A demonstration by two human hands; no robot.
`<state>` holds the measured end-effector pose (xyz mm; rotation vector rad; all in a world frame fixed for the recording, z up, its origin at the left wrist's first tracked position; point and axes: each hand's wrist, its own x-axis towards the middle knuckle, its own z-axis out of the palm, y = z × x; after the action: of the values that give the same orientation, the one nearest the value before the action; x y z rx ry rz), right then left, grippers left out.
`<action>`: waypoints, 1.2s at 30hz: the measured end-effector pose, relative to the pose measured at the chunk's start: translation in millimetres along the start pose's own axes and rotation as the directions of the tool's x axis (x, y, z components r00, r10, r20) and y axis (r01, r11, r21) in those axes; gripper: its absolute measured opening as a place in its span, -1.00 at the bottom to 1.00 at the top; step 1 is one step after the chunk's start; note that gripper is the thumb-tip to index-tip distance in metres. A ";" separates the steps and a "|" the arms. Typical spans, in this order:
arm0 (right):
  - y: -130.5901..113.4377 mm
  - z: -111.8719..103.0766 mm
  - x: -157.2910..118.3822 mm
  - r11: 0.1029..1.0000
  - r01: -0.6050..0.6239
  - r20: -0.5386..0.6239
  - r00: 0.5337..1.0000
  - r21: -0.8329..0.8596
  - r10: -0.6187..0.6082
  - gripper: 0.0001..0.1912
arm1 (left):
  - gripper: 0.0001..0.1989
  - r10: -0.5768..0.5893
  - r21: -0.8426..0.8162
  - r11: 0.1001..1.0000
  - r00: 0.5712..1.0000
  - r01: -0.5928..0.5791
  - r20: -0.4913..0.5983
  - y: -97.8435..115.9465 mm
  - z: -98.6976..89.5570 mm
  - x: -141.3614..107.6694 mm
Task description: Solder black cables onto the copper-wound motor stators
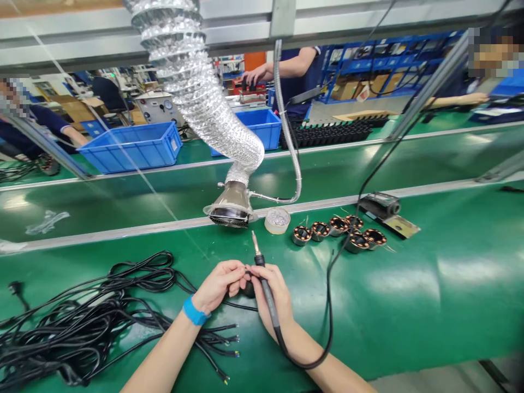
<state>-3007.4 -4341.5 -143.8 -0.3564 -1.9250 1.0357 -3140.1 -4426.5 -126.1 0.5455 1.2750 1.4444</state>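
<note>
My right hand [275,297] is wrapped round a soldering iron [268,295], whose bare metal tip points up and away from me. Its cord loops down over my right forearm. My left hand [223,281], with a blue wristband [195,312], is closed in a pinch on a small black part [247,289]. Fingers of both hands meet around this part and hide most of it. A black cable [241,307] runs just below my fingers. To the left lies a tangled pile of black power cords [102,316], several with stripped coloured wire ends [233,339].
A fume extraction hood [229,210] hangs ahead on a silver duct [213,103]. Past my hands are a round tub [277,220], several copper-wound stators [320,230] and a metal holder [382,206]. Behind the ledge stand blue bins [135,147]; co-workers are at the far bench.
</note>
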 end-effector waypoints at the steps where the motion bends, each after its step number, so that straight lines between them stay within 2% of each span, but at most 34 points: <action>1: -1.3 0.8 -0.4 1.000 -0.010 0.010 1.000 0.007 0.010 -0.67 | -0.64 0.020 0.002 1.000 1.000 -0.020 -0.019 0.8 -0.1 0.2; 5: 0.4 -7.8 1.8 0.999 0.012 0.007 1.000 -0.042 -0.012 -0.59 | -0.67 0.096 0.021 0.995 0.992 -0.094 -0.079 9.5 -10.1 0.2; 7: 5.0 -18.8 6.4 0.996 0.009 -0.078 0.997 -0.093 -0.016 -0.60 | -0.69 0.150 0.058 0.988 0.978 -0.143 -0.146 14.9 -20.6 0.3; 9: 11.5 -31.6 13.6 0.993 -0.052 -0.211 0.977 -0.107 0.029 -0.66 | -0.69 0.191 0.157 0.975 0.960 -0.160 -0.206 19.8 -32.2 0.4; 12: 23.3 -50.4 27.9 0.979 -0.155 -0.308 0.945 -0.134 0.108 -0.72 | -0.62 0.167 0.318 0.945 0.945 -0.073 -0.281 25.9 -45.1 -0.6; 14: 32.6 -61.4 38.5 0.957 -0.160 -0.275 0.957 -0.242 0.090 -0.72 | -0.57 0.204 0.413 0.910 0.907 -0.038 -0.367 30.6 -48.2 -3.9; 17: 49.2 -73.7 54.1 0.865 -0.094 -0.163 0.987 -0.492 0.014 -0.70 | -0.53 0.351 0.566 0.824 0.810 -0.028 -0.471 41.2 -41.8 -16.0; 18: 55.3 -76.2 58.8 0.828 -0.068 -0.123 0.992 -0.557 -0.001 -0.70 | -0.52 0.371 0.596 0.802 0.806 -0.027 -0.462 45.2 -36.7 -21.6; 19: 61.2 -77.8 62.9 0.804 -0.044 -0.088 0.996 -0.593 -0.010 -0.70 | -0.52 0.370 0.615 0.788 0.826 -0.037 -0.425 48.8 -30.3 -27.2; 22: 74.7 -78.0 70.7 0.793 0.004 -0.023 0.999 -0.610 -0.023 -0.73 | -0.67 0.311 0.620 0.773 0.932 -0.133 -0.187 53.2 -6.9 -39.5; 23: 76.7 -77.3 71.3 0.794 0.015 -0.010 1.000 -0.608 -0.026 -0.74 | -0.71 0.277 0.609 0.777 0.956 -0.161 -0.101 51.5 0.6 -40.9; 25: 75.9 -76.3 68.7 0.797 0.024 0.003 1.000 -0.604 -0.028 -0.77 | -0.67 0.198 0.585 0.792 0.980 -0.173 0.022 43.4 12.7 -39.3; 26: 73.3 -76.3 65.5 0.797 0.024 0.005 1.000 -0.604 -0.026 -0.78 | -0.63 0.164 0.584 0.795 0.985 -0.162 0.050 37.8 16.9 -36.9; 29: 59.2 -78.2 49.0 0.861 0.025 0.050 0.999 -0.508 0.000 -0.76 | -0.61 0.163 0.649 0.749 0.986 -0.137 0.020 20.9 22.6 -28.0; 32: 42.5 -81.2 27.5 0.962 0.044 0.199 0.980 -0.268 0.011 -0.70 | -0.64 0.232 0.757 0.638 0.973 -0.143 -0.012 10.8 23.5 -22.5; 34: 33.5 -82.3 14.4 0.985 0.062 0.299 0.954 -0.162 -0.011 -0.68 | -0.65 0.259 0.796 0.583 0.966 -0.162 0.007 7.4 23.8 -20.6; 36: 27.7 -81.7 4.6 0.988 0.056 0.326 0.945 -0.142 -0.007 -0.64 | -0.63 0.255 0.802 0.575 0.967 -0.158 0.007 4.1 23.9 -17.9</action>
<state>-2947.5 -4279.2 -142.3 -0.2477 -2.3051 0.9775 -3115.6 -4432.4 -109.4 1.2711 2.0113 1.0061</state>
